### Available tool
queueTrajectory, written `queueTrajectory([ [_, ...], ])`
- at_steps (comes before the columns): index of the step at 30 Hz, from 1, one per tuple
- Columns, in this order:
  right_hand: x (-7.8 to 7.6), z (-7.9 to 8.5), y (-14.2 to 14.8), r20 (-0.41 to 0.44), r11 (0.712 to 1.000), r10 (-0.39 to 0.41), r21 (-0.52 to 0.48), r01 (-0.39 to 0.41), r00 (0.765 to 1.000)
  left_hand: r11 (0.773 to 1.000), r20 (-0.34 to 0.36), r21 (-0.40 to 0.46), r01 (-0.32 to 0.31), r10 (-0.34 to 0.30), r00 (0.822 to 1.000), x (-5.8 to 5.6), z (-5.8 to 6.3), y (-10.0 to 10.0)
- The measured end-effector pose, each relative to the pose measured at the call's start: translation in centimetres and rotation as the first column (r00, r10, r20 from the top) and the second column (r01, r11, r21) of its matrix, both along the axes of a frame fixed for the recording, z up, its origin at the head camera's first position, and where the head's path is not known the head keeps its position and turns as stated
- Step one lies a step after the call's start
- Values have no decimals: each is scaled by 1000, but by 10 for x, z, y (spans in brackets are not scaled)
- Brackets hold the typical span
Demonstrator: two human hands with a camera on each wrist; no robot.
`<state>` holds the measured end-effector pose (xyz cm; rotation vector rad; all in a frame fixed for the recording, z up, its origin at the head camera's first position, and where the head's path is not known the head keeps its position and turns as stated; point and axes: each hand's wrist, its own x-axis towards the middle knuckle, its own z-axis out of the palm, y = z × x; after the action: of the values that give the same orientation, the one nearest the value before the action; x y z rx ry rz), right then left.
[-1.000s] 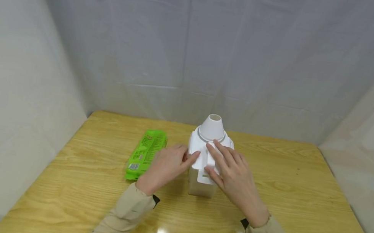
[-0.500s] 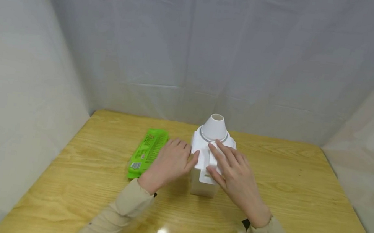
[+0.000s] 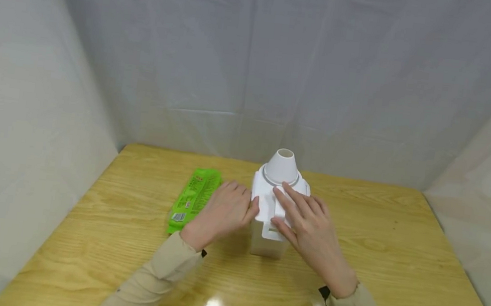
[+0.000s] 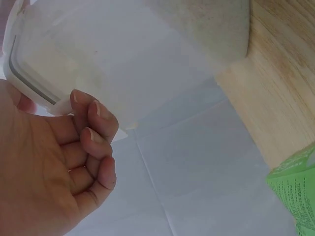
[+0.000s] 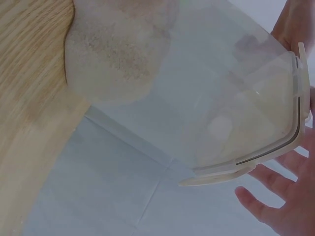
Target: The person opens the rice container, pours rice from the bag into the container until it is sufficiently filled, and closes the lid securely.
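A translucent storage container (image 3: 267,249) stands on the table with a white lid (image 3: 262,203) and a cone-shaped white cup (image 3: 282,167) on top. Pale grains (image 5: 120,56) fill its bottom, as the right wrist view shows. My left hand (image 3: 226,211) grips a clip at the lid's left edge, fingers curled below and thumb at the top edge; in the left wrist view the fingers (image 4: 101,128) partly hide that clip. With fairly straight, spread fingers, my right hand (image 3: 309,231) rests on the lid near its raised handle. A clip (image 5: 221,178) sticks out from the lid's rim.
A green printed packet (image 3: 192,200) lies left of the container, just beyond my left hand. Wooden table (image 3: 380,249) surface surrounds both. Pale sheeting (image 3: 254,73) closes off the back and both sides.
My left hand has shifted a little at the lid's left edge, its fingers moving up along the side and its thumb drawing slightly back. My right hand keeps its place on the lid.
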<state>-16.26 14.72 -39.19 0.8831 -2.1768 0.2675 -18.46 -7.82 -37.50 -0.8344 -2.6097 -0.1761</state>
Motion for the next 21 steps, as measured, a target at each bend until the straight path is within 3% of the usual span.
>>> queueTrajectory([
  [13,-1,1,0,5,1000,4,-13,-4,1000,998,147,65,21,-31,989,-2,3,-1],
  [21,1,1,-1,4,1000,-3,-23,3,1000,988,277,149,26,-67,958,-4,3,-2],
])
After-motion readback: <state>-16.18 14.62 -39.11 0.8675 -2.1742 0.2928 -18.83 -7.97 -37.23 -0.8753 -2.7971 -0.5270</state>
